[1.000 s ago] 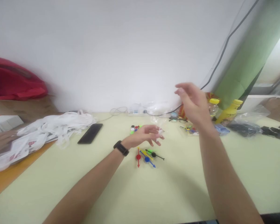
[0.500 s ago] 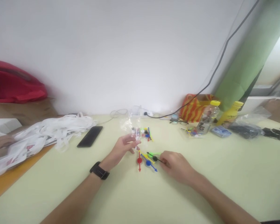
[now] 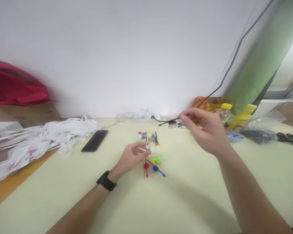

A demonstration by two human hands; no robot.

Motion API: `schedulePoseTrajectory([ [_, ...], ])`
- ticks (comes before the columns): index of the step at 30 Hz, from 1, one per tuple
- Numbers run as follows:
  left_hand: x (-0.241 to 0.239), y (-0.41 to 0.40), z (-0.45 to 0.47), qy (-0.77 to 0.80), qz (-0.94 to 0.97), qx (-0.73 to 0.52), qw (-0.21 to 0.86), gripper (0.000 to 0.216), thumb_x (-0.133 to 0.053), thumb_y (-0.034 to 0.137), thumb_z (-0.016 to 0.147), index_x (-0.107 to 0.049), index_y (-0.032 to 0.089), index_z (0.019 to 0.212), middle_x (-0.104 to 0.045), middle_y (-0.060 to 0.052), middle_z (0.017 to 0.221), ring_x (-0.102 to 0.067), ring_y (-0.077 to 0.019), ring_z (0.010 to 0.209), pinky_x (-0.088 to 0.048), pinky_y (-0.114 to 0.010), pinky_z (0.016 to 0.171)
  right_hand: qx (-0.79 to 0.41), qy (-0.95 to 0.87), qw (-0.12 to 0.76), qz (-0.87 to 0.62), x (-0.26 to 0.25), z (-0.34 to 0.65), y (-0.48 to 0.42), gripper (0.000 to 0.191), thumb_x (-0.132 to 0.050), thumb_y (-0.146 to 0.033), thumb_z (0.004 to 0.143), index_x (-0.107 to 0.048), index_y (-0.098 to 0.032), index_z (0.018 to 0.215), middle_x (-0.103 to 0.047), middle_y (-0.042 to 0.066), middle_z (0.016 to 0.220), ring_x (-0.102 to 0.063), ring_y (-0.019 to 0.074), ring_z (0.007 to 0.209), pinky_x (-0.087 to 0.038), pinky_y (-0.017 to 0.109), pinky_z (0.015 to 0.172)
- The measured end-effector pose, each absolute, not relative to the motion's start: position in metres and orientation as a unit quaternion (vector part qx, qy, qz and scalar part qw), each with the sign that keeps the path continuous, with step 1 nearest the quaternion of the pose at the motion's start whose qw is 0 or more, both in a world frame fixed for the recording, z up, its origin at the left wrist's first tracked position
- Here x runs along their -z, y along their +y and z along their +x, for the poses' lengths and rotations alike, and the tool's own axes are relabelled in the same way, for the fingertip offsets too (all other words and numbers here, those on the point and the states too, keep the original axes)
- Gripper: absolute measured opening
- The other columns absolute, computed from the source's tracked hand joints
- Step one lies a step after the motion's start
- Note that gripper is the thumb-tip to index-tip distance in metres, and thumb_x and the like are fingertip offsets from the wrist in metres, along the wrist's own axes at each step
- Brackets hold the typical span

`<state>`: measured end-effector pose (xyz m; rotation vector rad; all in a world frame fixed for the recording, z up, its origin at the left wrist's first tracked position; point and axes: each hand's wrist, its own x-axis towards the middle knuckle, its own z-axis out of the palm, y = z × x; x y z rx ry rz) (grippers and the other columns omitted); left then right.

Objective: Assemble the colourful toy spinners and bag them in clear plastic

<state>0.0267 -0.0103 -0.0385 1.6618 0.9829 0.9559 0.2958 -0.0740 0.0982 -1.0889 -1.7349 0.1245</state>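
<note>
My right hand is raised above the table, thumb and fingers pinching a black arrow spinner by its tail end. My left hand hovers lower, its fingers closed on a white arrow spinner. Just below it on the table lie a red arrow spinner, a blue one, a green one and a partly covered yellow one. Behind my left hand sits a small group of coloured discs and arrows, partly hidden by the fingers.
A black phone lies to the left, beside a heap of white bags. At the right stand a clear bottle and a yellow bottle, with a blue packet and plastic-wrapped black items. A power strip lies against the wall.
My right hand has lifted the black arrow spinner off the group, up and to the right. My left hand has shifted slightly right. Another person's hand at the far left has gone from view.
</note>
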Motion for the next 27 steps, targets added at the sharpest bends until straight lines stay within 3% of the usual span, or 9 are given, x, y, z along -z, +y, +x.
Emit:
schedulePoseTrajectory([
  [8,0.041,-0.015,0.027,0.419,0.707,-0.381,0.424,0.045,-0.082,0.047,0.081,-0.074,0.018,0.115,-0.079,-0.007,0.091,-0.076,-0.0254,0.081,-0.059,-0.03,0.062,-0.003,-0.796,0.399,-0.455,-0.115,0.234,-0.036,0.018,-0.052,-0.017,0.095,-0.065,-0.019,0.083,-0.065,0.003,0.08,-0.055,0.016,0.072,-0.039,0.029,0.067],
  [12,0.036,-0.016,0.026,0.417,0.708,-0.391,0.414,0.043,-0.082,0.047,0.081,-0.075,0.021,0.114,-0.08,-0.007,0.099,-0.076,-0.026,0.086,-0.058,-0.029,0.062,-0.026,-0.823,0.379,-0.423,-0.112,0.217,-0.027,0.019,-0.05,-0.012,0.092,-0.067,-0.019,0.085,-0.066,0.004,0.087,-0.057,0.0164,0.078,-0.04,0.029,0.073],
  [18,0.036,-0.015,0.026,0.426,0.689,-0.407,0.422,0.044,-0.084,0.047,0.079,-0.075,0.021,0.112,-0.08,-0.007,0.095,-0.076,-0.0267,0.085,-0.056,-0.029,0.061,-0.065,-0.823,0.381,-0.416,-0.11,0.21,-0.021,0.028,-0.05,-0.01,0.088,-0.068,-0.019,0.107,-0.067,0.001,0.085,-0.058,0.016,0.076,-0.04,0.028,0.07],
  [27,0.034,-0.016,0.027,0.415,0.692,-0.422,0.413,0.043,-0.081,0.046,0.082,-0.073,0.023,0.118,-0.078,-0.007,0.106,-0.075,-0.0252,0.09,-0.058,-0.03,0.066,0.02,-0.808,0.311,-0.499,-0.107,0.197,-0.02,0.024,-0.054,-0.009,0.083,-0.068,-0.021,0.098,-0.07,0.001,0.078,-0.059,0.0184,0.075,-0.035,0.03,0.068],
])
